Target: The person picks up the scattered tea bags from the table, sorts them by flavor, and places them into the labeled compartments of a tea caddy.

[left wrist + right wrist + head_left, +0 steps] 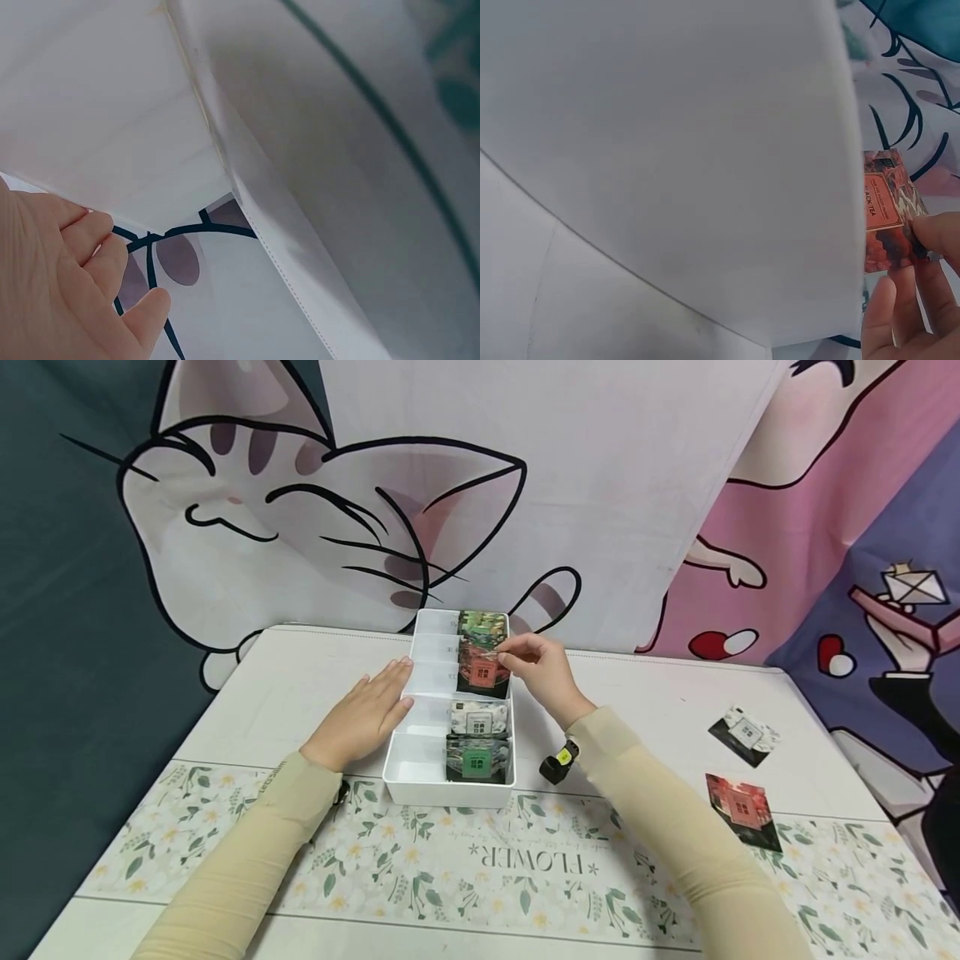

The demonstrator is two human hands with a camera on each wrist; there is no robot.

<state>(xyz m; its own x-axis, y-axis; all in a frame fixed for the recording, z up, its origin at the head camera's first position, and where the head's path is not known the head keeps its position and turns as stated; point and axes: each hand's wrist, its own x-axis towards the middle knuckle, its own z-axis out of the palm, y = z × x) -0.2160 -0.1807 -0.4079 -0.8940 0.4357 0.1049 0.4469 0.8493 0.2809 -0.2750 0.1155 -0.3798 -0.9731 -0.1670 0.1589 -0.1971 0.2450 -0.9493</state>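
Note:
A long white divided box (422, 762) holds tea sachets along its right half. My right hand (546, 675) pinches the upper right edge of a red tea sachet (482, 672) at the box's middle compartments. In the right wrist view, this sachet (883, 214) shows "ACK TEA" on an orange label and partly hides behind the box wall. My left hand (363, 717) rests against the box's left side, fingers extended. In the left wrist view, the left hand (71, 277) holds nothing. Also in the box are a green sachet (477, 762), a white one (478, 718) and a yellow-green one (482, 624).
On the table's right lie a black-and-white sachet (746, 735) and a red sachet (742, 810). A black strap with a yellow patch (559, 762) is by the right wrist. A cat-print cloth (600, 485) hangs behind the table (615, 693).

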